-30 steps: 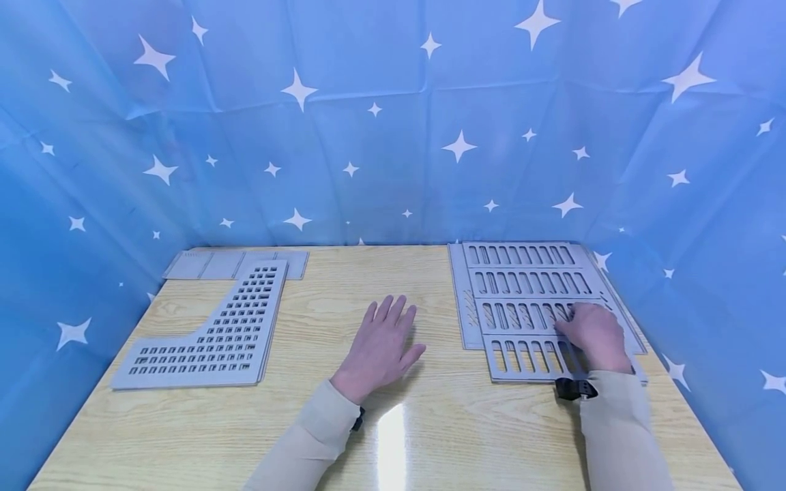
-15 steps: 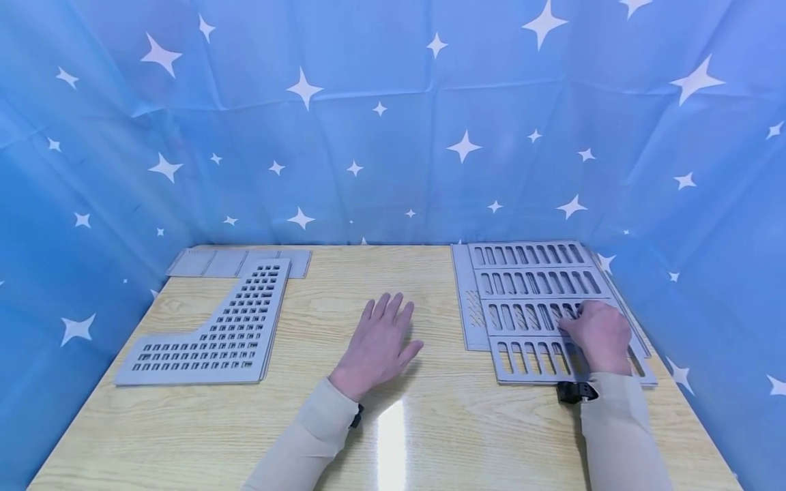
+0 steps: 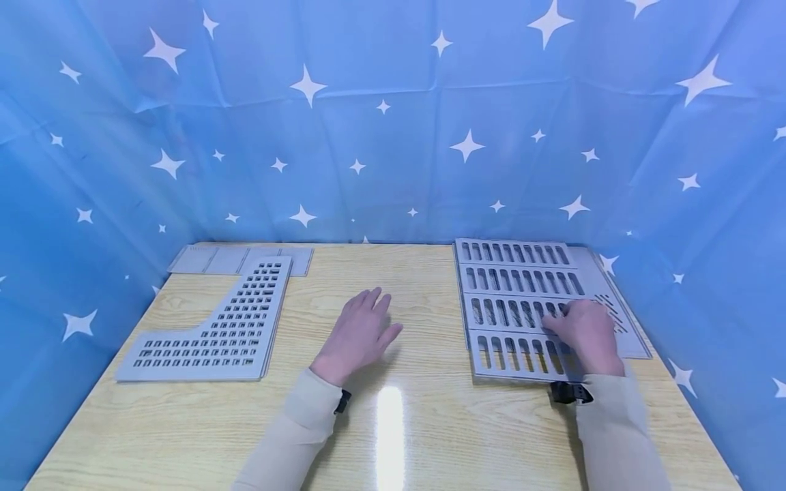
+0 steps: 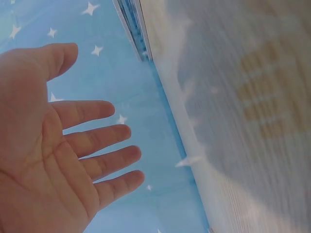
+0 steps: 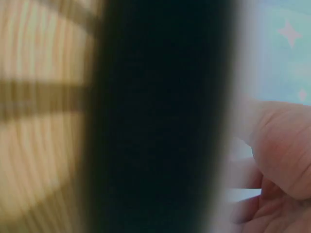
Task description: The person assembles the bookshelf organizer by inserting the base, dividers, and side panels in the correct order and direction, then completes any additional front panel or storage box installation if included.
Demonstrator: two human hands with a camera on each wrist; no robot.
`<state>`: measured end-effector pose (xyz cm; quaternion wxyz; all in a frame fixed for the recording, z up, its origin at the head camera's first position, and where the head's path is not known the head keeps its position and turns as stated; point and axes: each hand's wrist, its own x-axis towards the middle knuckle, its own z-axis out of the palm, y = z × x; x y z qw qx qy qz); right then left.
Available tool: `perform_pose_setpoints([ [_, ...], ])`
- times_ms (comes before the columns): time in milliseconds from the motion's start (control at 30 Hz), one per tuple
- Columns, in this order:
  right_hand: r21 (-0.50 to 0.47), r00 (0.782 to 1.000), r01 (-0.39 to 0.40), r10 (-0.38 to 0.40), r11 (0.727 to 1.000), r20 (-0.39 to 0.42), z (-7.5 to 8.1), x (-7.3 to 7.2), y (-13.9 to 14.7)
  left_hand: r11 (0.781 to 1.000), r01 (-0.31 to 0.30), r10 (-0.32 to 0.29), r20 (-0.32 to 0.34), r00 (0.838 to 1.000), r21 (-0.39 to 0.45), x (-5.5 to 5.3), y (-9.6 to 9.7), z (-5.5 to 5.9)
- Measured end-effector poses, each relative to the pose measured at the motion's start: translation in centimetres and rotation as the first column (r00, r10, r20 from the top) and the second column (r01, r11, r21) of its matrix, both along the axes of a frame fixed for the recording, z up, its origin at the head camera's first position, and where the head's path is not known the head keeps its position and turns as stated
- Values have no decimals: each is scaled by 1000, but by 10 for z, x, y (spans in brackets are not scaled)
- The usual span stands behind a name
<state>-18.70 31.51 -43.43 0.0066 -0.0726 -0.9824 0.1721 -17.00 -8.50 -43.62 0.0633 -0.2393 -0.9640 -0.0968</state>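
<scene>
My right hand [image 3: 588,334] pinches a grey panel [image 3: 500,331] with rows of long slots, fingers curled through the slots near its right side. Its near edge looks slightly lifted off the table. Beneath it lies another grey panel [image 3: 589,269], with diagonal slits showing to the right of the hand. In the right wrist view a blurred dark band covers the middle; my thumb and curled fingers [image 5: 286,155] show beside it. My left hand [image 3: 359,334] hovers over the middle of the table, fingers extended, holding nothing; the left wrist view shows its bare palm [image 4: 63,145].
At left, a grey L-shaped panel [image 3: 196,373] with small square holes lies over a long plain grey panel [image 3: 227,259] at the back edge. A blue star-printed curtain [image 3: 393,136] surrounds the wooden table [image 3: 430,436] behind and at both sides.
The slotted panel shifted slightly right, then left with my right hand, covering the left part of the panel below and uncovering its right side. My left hand moved a little left.
</scene>
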Motion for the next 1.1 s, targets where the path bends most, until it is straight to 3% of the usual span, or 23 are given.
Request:
perform_pose_setpoints([
  [367,-113,996,-89,86,990,-31,3,0,-35,990,-82,71,98,993,111,-8,-19,4],
  [600,-96,987,-153,147,984,-63,2,2,-62,985,-112,95,136,986,131,-10,-24,4],
  [933,-13,940,-292,284,956,-191,-6,7,-95,980,-132,110,151,982,146,-13,-32,4],
  [1100,-20,931,-313,302,950,-205,-7,11,-109,978,-145,121,156,980,150,-13,-34,4],
])
